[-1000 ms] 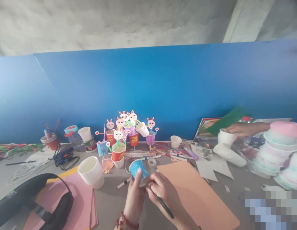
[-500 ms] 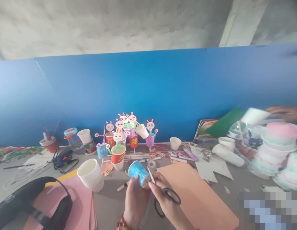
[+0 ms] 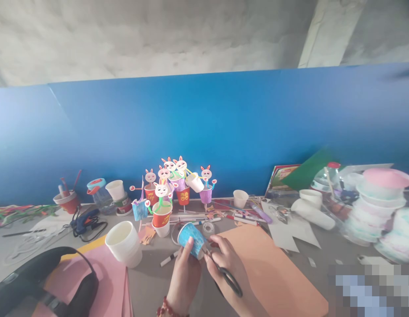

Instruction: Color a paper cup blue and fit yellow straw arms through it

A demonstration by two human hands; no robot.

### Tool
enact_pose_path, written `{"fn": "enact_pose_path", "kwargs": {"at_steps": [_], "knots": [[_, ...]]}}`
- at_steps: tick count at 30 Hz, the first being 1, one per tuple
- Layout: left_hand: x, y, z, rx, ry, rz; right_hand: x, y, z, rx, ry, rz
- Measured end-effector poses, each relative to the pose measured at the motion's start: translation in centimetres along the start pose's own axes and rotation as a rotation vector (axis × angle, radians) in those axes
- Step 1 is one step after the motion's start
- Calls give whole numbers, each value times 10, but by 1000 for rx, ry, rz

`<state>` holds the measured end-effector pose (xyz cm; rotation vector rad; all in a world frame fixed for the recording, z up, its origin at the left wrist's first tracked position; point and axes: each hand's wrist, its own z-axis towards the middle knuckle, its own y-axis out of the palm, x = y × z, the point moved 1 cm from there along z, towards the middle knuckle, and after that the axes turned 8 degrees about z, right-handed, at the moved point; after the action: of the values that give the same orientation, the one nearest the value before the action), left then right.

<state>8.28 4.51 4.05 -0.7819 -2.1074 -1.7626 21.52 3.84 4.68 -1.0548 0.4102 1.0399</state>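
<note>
Left hand curls round a streaky blue cup (tilted, pale-ended); right hand grips scissors that seemingly touch it.

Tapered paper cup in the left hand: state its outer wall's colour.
The cup is streaky blue with paler patches outside, seen best in the head view.

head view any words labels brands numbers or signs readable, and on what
"囍", apparently: gold, on the rightmost red cup among the rabbits.
Front red cup: gold characters, too small to read.
Red cup behind it: gold characters, too small to read.
Leaning booklet: print too blurred to read.
No readable brand or number.
</note>
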Motion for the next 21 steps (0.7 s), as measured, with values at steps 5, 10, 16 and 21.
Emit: {"fn": "enact_pose_path", "kwargs": {"at_steps": [5,10,16,21], "knots": [[-4,4,-1,-7,-65,-11,-4,0,-2,39,57,125],[-6,10,-4,-24,-9,-59,-3,6,-6,117,126,322],[-4,8,-5,-39,16,-93,-2,5,-6,114,78,283],[-2,3,-4,-65,-84,-8,-5,1,-3,32,-10,81]]}}
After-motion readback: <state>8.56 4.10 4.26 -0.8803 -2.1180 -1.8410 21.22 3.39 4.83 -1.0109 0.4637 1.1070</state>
